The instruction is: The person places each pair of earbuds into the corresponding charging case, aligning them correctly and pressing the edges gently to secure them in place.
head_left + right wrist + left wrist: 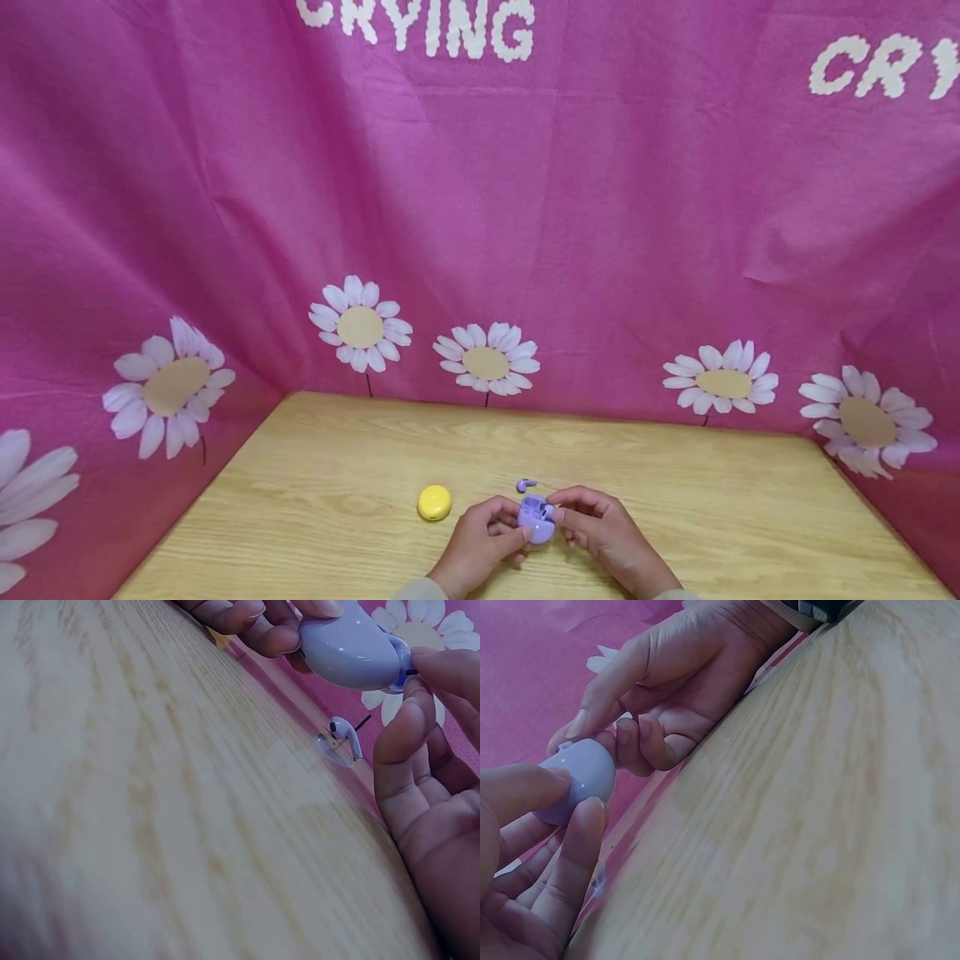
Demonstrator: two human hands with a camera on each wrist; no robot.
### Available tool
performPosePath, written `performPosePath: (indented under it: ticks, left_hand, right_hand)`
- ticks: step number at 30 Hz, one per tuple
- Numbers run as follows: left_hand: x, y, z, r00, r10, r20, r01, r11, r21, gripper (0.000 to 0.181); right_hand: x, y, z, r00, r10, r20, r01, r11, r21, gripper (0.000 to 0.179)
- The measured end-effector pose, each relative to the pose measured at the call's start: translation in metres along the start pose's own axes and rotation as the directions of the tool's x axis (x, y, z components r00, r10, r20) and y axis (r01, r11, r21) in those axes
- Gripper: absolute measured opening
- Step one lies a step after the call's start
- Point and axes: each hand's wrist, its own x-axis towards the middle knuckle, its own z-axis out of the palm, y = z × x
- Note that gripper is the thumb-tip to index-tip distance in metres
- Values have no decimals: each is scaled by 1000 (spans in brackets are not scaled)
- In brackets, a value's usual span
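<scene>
My left hand [480, 537] holds a purple earbud case [537, 530] above the table, thumb on its front. The case's lid stands raised. At its right side, my right hand [607, 533] pinches a purple earbud [549, 511] between thumb and forefinger, right against the case opening. In the right wrist view the fingers mostly cover this earbud, and only a dark bit shows. A second purple earbud [526, 484] lies on the table just beyond the case; the right wrist view shows this loose earbud [346, 735] below the case.
A round yellow case-like object [434, 503] sits on the wooden table [337, 467], left of my left hand. Pink cloth [600, 250] printed with daisies and white letters hangs behind and at both sides of the table.
</scene>
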Motion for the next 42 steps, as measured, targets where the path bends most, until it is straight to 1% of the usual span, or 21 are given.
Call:
performPosePath:
  ticks: [4, 9, 13, 18, 25, 33, 42]
  left_hand:
    - [-1, 0, 1, 1000, 18, -2, -18, 1000, -24, 21]
    - [-2, 2, 2, 1000, 22, -7, -22, 998, -54, 22]
    - [-3, 4, 2, 1000, 18, -9, -19, 998, -62, 22]
    - [-3, 4, 1, 1000, 10, -5, -10, 999, -52, 21]
    - [-1, 2, 1, 1000, 21, 5, -20, 999, -46, 21]
    - [-2, 2, 1, 1000, 5, -4, -5, 999, -35, 19]
    - [-2, 3, 1, 1000, 8, 2, -8, 999, -32, 18]
  right_hand:
    - [-1, -1, -1, 1000, -5, 12, 4, 999, 37, 26]
    - [-1, -3, -4, 997, -34, 62, 29, 996, 79, 17]
    - [-2, -3, -5, 994, -49, 97, 42, 996, 78, 18]
    - [-3, -3, -4, 992, -57, 112, 48, 996, 81, 20]
    - [-2, -2, -5, 988, -84, 128, 73, 994, 86, 20]
    - [-1, -2, -6, 985, -71, 156, 60, 995, 78, 21]
    - [0, -2, -7, 974, -105, 199, 85, 991, 103, 21]
